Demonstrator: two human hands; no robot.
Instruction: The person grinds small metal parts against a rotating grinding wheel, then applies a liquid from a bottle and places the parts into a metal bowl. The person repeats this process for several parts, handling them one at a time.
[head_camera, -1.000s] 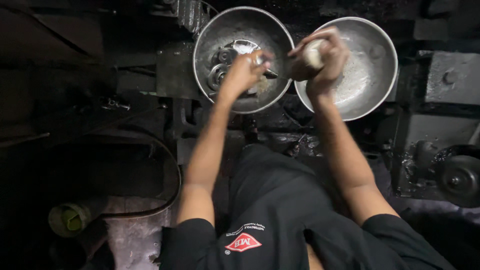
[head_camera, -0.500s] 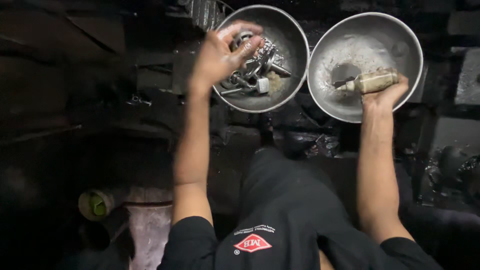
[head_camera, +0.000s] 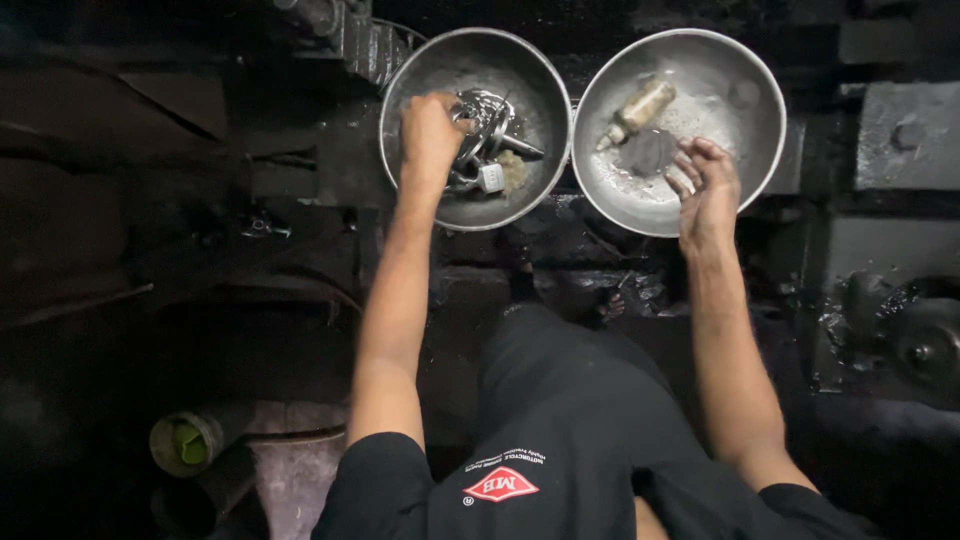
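Head view: looks straight down on a person crouched over two steel bowls on a dark, oily floor.
Left hand (head_camera: 430, 130): reaches into the left bowl (head_camera: 420, 75), fingers curled down onto the pile of metal parts (head_camera: 488, 125); it touches them, but whether it has one gripped I cannot tell, since the back of the hand hides the fingertips.
Metal parts: shiny, tangled pieces heaped at the middle of the left bowl, just at 3 o'clock of the left hand; a small square piece (head_camera: 490, 177) lies at the heap's 6 o'clock edge.
Right hand (head_camera: 708, 185): open and empty, fingers spread loosely, over the right bowl's (head_camera: 745, 70) rim at 5 o'clock.
Grey lump (head_camera: 648, 152): lies in the right bowl, just at 10 o'clock of the right hand's fingertips, apart from them.
Bottle (head_camera: 633, 112): small, tan, lying on its side in the right bowl at 12 o'clock of the lump, its neck pointing to 8 o'clock.
Bowls: side by side, rims nearly touching, at 12 o'clock of the person's knee.
Green cup (head_camera: 185, 442): stands on the floor at 8 o'clock of the frame, well apart from both hands.
Machine parts (head_camera: 925, 340): dark metal at 3 o'clock of the frame.
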